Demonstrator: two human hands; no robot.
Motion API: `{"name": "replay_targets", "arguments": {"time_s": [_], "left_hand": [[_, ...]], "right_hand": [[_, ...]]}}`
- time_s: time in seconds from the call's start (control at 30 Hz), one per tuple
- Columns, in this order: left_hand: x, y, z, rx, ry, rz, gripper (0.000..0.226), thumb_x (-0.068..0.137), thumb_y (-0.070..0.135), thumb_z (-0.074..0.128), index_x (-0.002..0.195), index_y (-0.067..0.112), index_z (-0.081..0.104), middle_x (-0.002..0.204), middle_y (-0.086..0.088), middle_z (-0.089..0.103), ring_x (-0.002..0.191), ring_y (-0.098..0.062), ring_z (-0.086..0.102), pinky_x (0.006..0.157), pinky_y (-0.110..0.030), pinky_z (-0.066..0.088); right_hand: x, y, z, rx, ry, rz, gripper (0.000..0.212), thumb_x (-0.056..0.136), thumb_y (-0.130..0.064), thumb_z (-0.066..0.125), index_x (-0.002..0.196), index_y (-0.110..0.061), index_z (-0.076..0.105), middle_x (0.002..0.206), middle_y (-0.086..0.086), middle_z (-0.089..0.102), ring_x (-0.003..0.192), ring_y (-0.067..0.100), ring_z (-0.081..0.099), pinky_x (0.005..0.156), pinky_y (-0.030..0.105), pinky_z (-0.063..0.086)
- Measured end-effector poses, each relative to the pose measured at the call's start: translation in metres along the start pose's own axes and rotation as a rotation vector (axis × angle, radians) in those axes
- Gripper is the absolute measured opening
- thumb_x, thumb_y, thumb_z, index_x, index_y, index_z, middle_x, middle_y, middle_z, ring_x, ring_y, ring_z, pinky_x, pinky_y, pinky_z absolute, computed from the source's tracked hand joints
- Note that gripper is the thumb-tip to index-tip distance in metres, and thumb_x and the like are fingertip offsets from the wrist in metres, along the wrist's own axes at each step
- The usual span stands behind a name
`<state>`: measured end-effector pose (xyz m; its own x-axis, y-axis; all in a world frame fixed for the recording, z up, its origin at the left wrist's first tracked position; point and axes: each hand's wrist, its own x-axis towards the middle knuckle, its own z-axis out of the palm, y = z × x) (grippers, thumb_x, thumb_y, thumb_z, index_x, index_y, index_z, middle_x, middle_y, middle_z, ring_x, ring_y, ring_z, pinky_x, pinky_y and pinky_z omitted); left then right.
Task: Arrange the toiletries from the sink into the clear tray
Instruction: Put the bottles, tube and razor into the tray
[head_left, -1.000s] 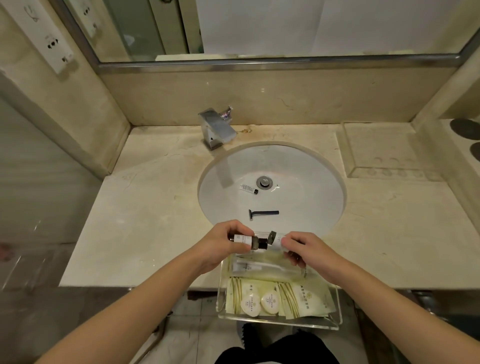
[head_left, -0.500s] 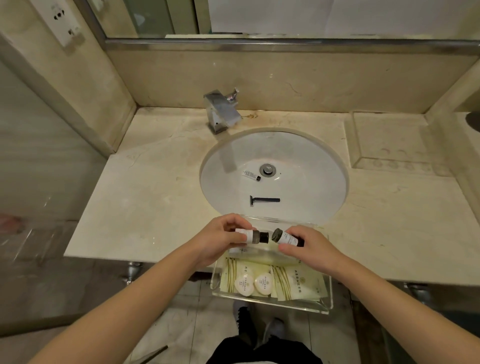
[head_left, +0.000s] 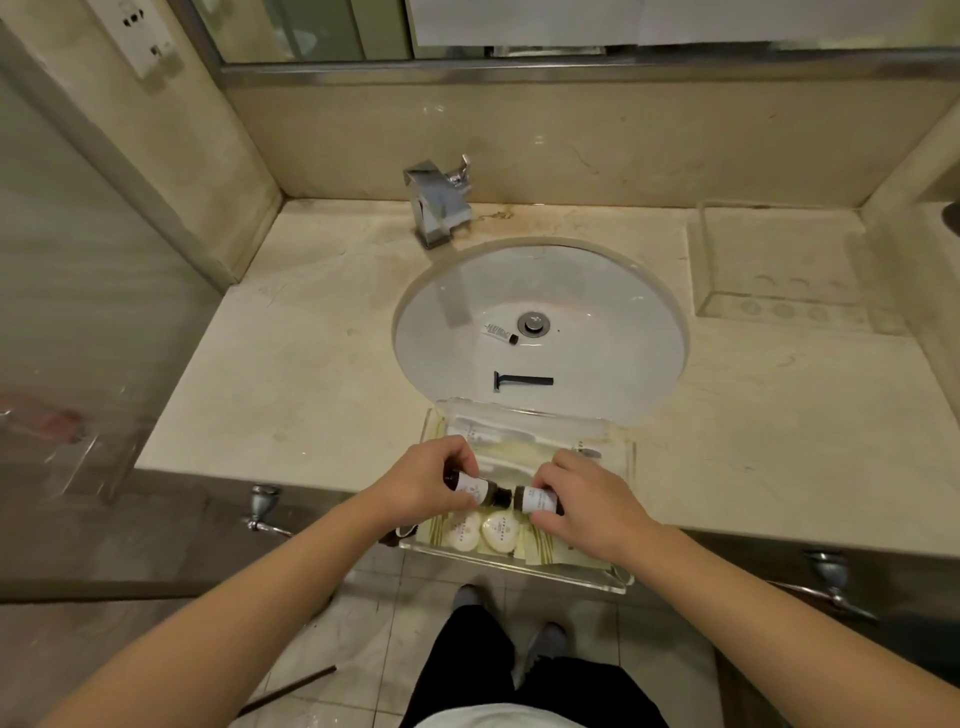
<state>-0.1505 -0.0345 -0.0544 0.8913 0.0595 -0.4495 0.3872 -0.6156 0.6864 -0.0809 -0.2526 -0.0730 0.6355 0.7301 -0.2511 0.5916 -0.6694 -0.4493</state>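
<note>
Holding one small dark-capped bottle in each hand, I have both over the clear tray (head_left: 621, 457), which sits at the front edge of the marble worktop (head_left: 291, 374) and overhangs it slightly. My left hand (head_left: 423, 486) has fingers and thumb curled round the left bottle (head_left: 475, 488), lying on its side with its cap pointing right; my right hand (head_left: 587, 501) grips the right bottle (head_left: 537, 500) likewise, cap pointing left, so the two caps nearly meet above the middle of the tray. Inside the tray, two round white soaps (head_left: 483, 530) lie side by side near the front wall on pale striped sachets (head_left: 540, 551), and a white tube (head_left: 480, 434) lies along the back wall. Two toiletries remain in the white sink (head_left: 623, 332): a small white tube with a dark cap (head_left: 500, 332) just left of the drain (head_left: 533, 323), and a black razor (head_left: 522, 381) nearer me, lying crosswise. A chrome tap (head_left: 439, 200) stands behind the basin.
</note>
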Motion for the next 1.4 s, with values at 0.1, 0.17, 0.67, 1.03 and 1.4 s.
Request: {"name": "replay_targets", "arguments": {"time_s": [0.1, 0.17, 0.67, 1.03, 1.4], "left_hand": [[0.0, -0.002, 0.0, 0.104, 0.012, 0.015, 0.026, 0.073, 0.013, 0.079, 0.091, 0.018, 0.061, 0.09, 0.002, 0.065, 0.075, -0.016, 0.06, 0.075, -0.035, 0.055], [0.0, -0.003, -0.002, 0.188, 0.015, 0.054, 0.027, 0.073, 0.016, 0.079, 0.096, 0.017, 0.065, 0.094, 0.003, 0.068, 0.084, -0.015, 0.064, 0.078, -0.032, 0.055], [0.011, -0.023, -0.013, 0.522, 0.04, 0.32, 0.03, 0.08, 0.026, 0.073, 0.109, 0.017, 0.07, 0.1, -0.001, 0.06, 0.092, -0.016, 0.051, 0.072, -0.023, 0.032], [0.019, -0.022, -0.02, 0.454, -0.012, 0.357, 0.025, 0.073, 0.026, 0.078, 0.094, 0.018, 0.069, 0.093, 0.003, 0.055, 0.08, -0.014, 0.054, 0.066, -0.022, 0.041], [0.077, -0.003, -0.051, 0.206, 0.325, 0.261, 0.005, 0.086, 0.02, 0.065, 0.083, 0.016, 0.066, 0.076, 0.012, 0.056, 0.067, 0.0, 0.05, 0.06, -0.01, 0.035]], "right_hand": [[0.004, -0.002, 0.011, -0.104, 0.091, -0.027, 0.034, 0.085, -0.042, 0.059, 0.112, -0.02, 0.062, 0.106, -0.001, 0.053, 0.101, 0.02, 0.046, 0.095, 0.034, 0.036], [0.005, -0.003, 0.015, -0.126, 0.125, -0.035, 0.034, 0.084, -0.04, 0.061, 0.11, -0.019, 0.063, 0.104, -0.001, 0.054, 0.1, 0.021, 0.046, 0.097, 0.036, 0.036], [0.016, -0.012, 0.034, -0.093, 0.241, -0.11, 0.028, 0.077, -0.031, 0.069, 0.103, -0.018, 0.066, 0.095, -0.003, 0.057, 0.091, 0.018, 0.051, 0.081, 0.03, 0.038], [0.018, -0.006, 0.033, -0.012, 0.292, -0.104, 0.035, 0.08, -0.052, 0.055, 0.099, -0.024, 0.062, 0.091, -0.012, 0.052, 0.086, 0.007, 0.043, 0.079, 0.022, 0.031], [0.074, 0.012, -0.003, 0.117, 0.523, 0.165, 0.011, 0.089, -0.019, 0.054, 0.083, -0.019, 0.063, 0.082, -0.006, 0.06, 0.081, 0.015, 0.052, 0.082, 0.034, 0.042]]}}
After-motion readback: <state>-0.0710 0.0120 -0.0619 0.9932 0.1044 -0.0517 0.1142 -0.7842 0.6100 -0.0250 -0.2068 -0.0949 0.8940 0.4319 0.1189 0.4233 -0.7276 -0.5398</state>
